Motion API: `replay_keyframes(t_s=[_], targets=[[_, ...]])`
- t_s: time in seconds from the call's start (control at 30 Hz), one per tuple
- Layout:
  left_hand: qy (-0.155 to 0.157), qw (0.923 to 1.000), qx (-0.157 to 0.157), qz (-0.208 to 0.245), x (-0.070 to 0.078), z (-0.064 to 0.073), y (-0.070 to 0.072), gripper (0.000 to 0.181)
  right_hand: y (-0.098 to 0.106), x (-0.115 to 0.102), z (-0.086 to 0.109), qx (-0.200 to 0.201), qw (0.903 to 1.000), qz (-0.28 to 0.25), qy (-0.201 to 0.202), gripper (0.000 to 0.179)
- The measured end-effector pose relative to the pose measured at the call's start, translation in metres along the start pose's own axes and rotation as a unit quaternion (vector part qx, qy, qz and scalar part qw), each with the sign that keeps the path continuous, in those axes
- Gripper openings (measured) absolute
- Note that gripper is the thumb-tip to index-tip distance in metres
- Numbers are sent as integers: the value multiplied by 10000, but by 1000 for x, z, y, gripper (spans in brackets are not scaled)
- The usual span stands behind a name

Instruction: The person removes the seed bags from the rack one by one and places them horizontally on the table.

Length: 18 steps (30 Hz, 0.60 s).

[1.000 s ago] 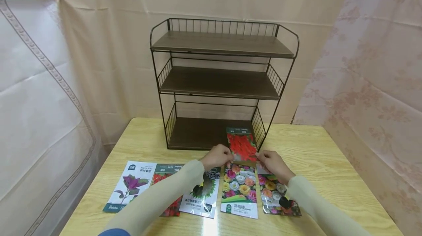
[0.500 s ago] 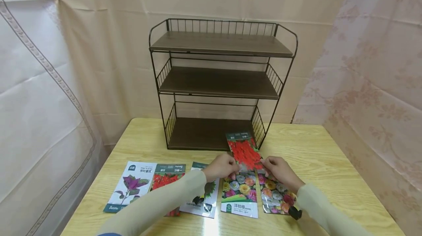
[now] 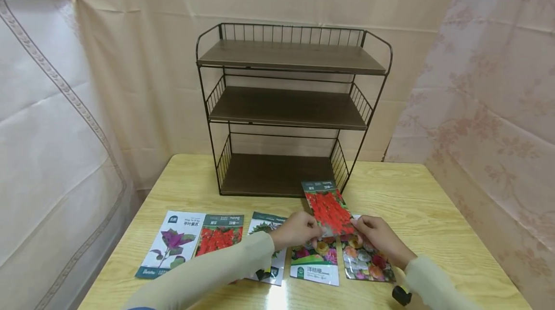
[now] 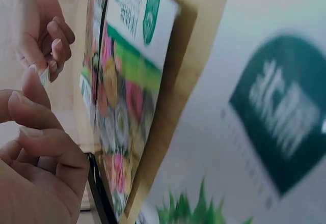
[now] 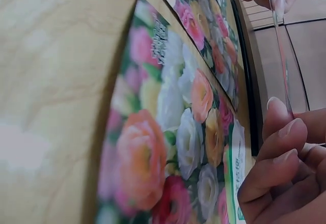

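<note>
A seed packet with red flowers is held tilted between both hands, its dark green top edge toward the shelf rack. My left hand pinches its near left corner, and my right hand pinches the near right corner. In the right wrist view the packet shows edge-on, raised above the table, with the right hand's thumb and fingers on its edge. Beneath the hands lie a packet with mixed roses and a white band and another rose packet. The left forearm partly covers a white packet with a green plant.
On the left of the wooden table lie a white packet with a purple flower and a second red-flower packet. A three-tier dark shelf rack stands at the back. Curtains hang behind and at both sides.
Both hands have drawn the red-flower packet back from the bottom shelf, toward the person and slightly right. The packets lying on the table have stayed in place.
</note>
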<state>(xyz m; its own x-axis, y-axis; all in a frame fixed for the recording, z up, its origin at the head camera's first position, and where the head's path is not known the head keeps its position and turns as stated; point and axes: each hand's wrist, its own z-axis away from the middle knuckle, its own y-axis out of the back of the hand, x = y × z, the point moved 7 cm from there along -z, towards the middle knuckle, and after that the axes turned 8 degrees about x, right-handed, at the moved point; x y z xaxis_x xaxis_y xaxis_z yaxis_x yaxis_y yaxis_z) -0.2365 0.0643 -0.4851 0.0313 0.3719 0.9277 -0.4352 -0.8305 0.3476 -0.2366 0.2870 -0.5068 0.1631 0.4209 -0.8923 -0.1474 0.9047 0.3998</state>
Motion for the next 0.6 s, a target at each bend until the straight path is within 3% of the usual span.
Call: replay_keyframes(t_s=[0.3,0.6], targets=[[-225,9996,-136,95,7,10,-13,29,8,6,18,-307,9995,-90,34,51],[-244,9980,-269,516,10,14,-27,26,17,7,31,-173,9998,35,-95,54]])
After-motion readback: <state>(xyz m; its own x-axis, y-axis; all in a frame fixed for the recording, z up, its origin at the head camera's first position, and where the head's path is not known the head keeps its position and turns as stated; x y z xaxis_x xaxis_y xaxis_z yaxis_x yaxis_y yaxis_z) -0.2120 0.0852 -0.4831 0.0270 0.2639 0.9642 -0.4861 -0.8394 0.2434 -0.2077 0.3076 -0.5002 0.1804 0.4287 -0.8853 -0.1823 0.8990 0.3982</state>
